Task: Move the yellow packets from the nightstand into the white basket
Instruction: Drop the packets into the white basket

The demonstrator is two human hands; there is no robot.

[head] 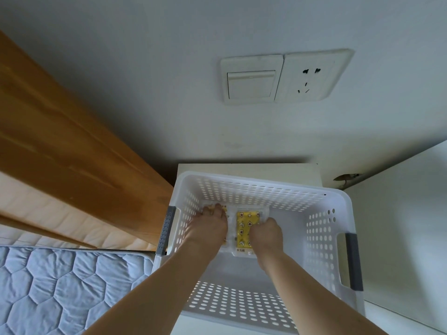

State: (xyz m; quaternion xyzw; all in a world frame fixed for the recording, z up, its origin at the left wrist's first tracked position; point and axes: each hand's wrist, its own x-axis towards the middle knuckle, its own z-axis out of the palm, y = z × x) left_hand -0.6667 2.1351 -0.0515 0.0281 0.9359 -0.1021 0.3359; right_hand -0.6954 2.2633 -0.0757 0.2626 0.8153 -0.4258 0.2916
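While both arms are reaching down into the white basket [263,189], the left hand [210,226] is lying with fingers spread flat over one yellow packet [223,210] on the basket floor, mostly covering it. The right hand [266,234] is sitting with fingers curled at the edge of a second yellow packet [245,226], star-patterned, lying just beside the first; whether this grip is clamped on it cannot be told. Basket is standing on a white nightstand [242,169] against a pale wall carrying a light switch [251,79] and socket [312,77]. A wooden headboard [60,131] and quilted mattress [60,286] are lying to the left.
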